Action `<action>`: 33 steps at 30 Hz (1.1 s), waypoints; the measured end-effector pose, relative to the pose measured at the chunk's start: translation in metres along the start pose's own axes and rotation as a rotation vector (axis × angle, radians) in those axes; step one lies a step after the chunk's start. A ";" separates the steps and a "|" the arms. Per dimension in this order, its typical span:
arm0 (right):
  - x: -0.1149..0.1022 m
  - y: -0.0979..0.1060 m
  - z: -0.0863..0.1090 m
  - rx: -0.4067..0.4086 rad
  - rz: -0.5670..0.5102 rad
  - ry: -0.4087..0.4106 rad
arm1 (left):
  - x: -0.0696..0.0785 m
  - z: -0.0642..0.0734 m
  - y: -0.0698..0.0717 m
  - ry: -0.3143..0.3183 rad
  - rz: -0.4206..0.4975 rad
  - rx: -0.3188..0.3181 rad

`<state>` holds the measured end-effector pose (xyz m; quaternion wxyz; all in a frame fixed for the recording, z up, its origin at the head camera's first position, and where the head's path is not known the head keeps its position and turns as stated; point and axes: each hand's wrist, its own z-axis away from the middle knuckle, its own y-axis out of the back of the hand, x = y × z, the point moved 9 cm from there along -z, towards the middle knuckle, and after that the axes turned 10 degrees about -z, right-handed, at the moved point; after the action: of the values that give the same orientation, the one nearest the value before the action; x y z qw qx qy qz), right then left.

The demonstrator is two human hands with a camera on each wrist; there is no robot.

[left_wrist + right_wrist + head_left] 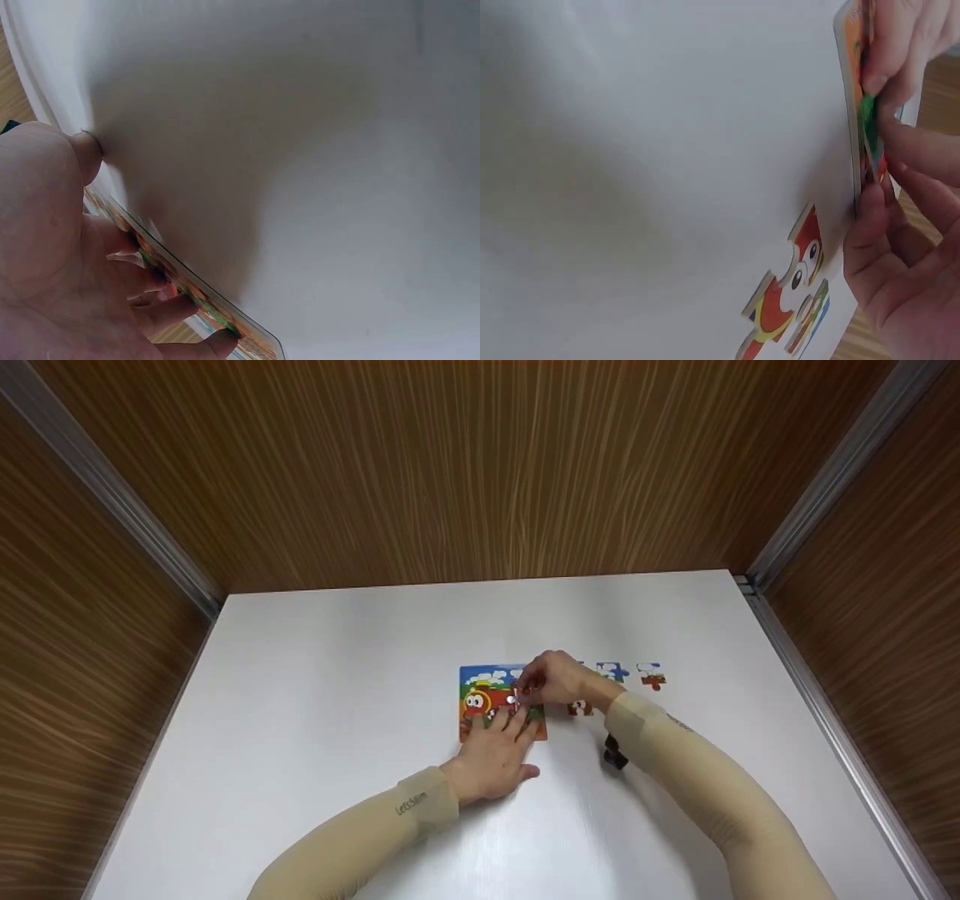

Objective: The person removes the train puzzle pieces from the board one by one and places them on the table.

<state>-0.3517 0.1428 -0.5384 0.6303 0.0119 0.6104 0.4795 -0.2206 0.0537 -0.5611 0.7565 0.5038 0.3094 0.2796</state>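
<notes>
A jigsaw puzzle [487, 671] with a red cartoon train, blue sky and clouds lies in its tray on the white table. My left hand [491, 757] rests on its lower part with fingers spread and fairly straight; in the left wrist view the fingertips [223, 341] touch the picture near the tray's edge. Over the puzzle's right side, my right hand [559, 679] pinches a puzzle piece [871, 131] between thumb and fingers. That piece stands tilted against the puzzle in the right wrist view, close to the left hand's fingers. The right hand hides the puzzle's upper right corner.
Several loose puzzle pieces lie right of the tray, among them a cloud piece [613, 670], a cloud-and-red piece [651, 675] and a red piece with eyes [799, 274]. A black object [615, 754] shows beside the right forearm. Wood-grain panels [480, 472] enclose the table [315, 682].
</notes>
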 end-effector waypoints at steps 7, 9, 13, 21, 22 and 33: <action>0.003 0.001 -0.004 0.027 -0.063 -0.057 | 0.000 0.000 -0.001 0.006 -0.016 -0.004; 0.005 0.002 -0.005 0.034 -0.064 -0.063 | 0.001 -0.001 -0.001 0.005 -0.015 -0.004; 0.010 0.004 -0.005 0.031 -0.105 -0.077 | 0.003 -0.002 -0.001 0.003 -0.018 -0.006; 0.018 0.005 -0.003 0.029 -0.202 -0.108 | 0.004 -0.002 0.001 0.000 -0.011 -0.009; 0.018 0.005 -0.003 0.028 -0.204 -0.109 | 0.004 -0.002 0.001 -0.001 -0.006 -0.009; 0.010 0.006 -0.002 0.055 -0.145 -0.074 | 0.003 0.000 0.000 -0.003 0.024 -0.018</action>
<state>-0.3586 0.1510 -0.5427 0.6849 0.0026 0.5989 0.4150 -0.2187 0.0557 -0.5611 0.7580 0.5013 0.2995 0.2906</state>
